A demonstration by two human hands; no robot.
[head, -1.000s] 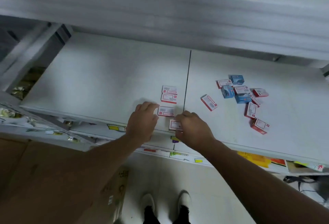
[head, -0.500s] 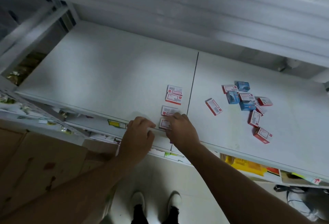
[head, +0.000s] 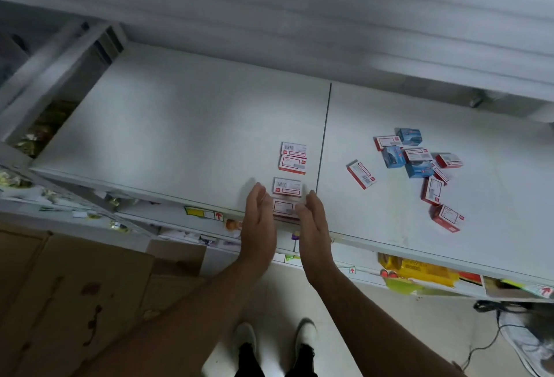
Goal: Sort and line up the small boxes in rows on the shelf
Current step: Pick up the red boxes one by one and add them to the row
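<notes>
- While both palms stay flat and apart, left hand (head: 258,220) and right hand (head: 311,222) flank the nearest box (head: 284,208).
- Its long side runs crosswise, squarely between them.

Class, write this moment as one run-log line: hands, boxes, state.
left hand open beside front box | right hand open opposite | red-white column by seam | loose pile unsorted on shelf
</notes>
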